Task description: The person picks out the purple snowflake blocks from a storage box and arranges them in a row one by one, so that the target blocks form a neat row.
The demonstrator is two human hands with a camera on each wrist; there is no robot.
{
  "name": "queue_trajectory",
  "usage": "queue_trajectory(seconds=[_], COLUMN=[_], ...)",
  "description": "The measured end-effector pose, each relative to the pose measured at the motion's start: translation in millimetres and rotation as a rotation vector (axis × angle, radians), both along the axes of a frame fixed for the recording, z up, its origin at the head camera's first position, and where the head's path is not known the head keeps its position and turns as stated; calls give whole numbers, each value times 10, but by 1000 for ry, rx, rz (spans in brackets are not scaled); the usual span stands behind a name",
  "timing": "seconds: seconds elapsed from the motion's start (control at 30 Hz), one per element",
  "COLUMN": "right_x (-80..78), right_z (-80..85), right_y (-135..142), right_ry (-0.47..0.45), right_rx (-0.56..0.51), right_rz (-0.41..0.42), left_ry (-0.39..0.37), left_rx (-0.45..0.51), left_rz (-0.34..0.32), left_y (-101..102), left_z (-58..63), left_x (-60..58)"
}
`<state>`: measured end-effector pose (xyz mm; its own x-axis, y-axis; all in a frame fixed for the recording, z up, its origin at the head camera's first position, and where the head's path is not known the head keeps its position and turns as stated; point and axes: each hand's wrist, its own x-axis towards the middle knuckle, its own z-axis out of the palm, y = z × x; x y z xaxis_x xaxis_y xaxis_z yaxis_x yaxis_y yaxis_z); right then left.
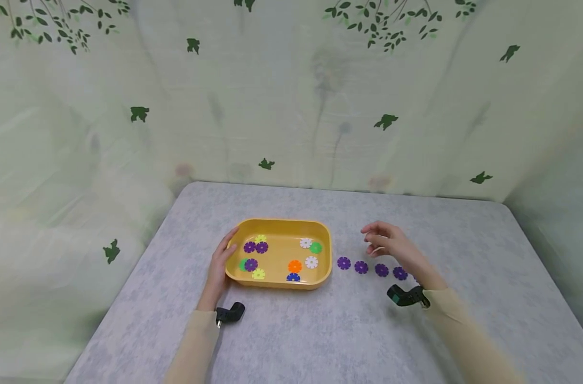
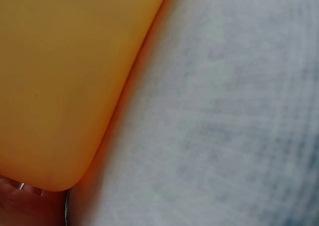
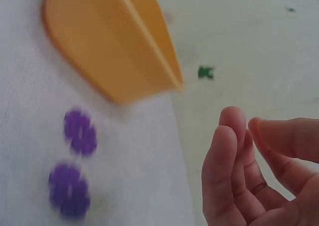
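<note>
A yellow tray (image 1: 279, 285) lies on the table, and my left hand (image 1: 219, 264) holds its left side, fingers over the rim. The left wrist view shows the tray's outer wall (image 2: 65, 86) and part of the hand at the lower corner. Several notched flower-shaped plastic discs lie inside the tray, among them an orange disc (image 1: 294, 266), a blue disc (image 1: 293, 277) and a white disc (image 1: 311, 262). My right hand (image 1: 387, 242) hovers right of the tray, fingers loosely bent; in the right wrist view no thing shows between thumb and fingers (image 3: 222, 161).
Purple discs, the nearest a purple disc (image 1: 344, 263), form a row on the grey table (image 1: 320, 336) right of the tray; the right wrist covers the row's far end. Behind the table hangs a pale curtain (image 1: 272, 106) with a leaf print.
</note>
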<state>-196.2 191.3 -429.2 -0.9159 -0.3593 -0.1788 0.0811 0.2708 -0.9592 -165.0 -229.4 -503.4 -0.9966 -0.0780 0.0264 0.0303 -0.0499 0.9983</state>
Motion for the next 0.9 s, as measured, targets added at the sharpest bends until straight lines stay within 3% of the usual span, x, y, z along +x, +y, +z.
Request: queue_trajectory(seconds=[0.17, 0.37, 0.6, 0.9], right_x=[-104, -191, -307, -364], right_z=[88, 130, 48, -102], right_y=[-466, -972, -1412, -1857], right_ry=[-12, -36, -98, -102], right_rx=[-42, -93, -133, -128], right_rz=[63, 155, 223, 274], left_ry=[2, 14, 15, 1], left_rx=[23, 34, 40, 23], left_rz=[-11, -12, -13, -8], left_y=[16, -7, -12, -15], left_z=[40, -1, -8, -3], left_x=[14, -3, -10, 2])
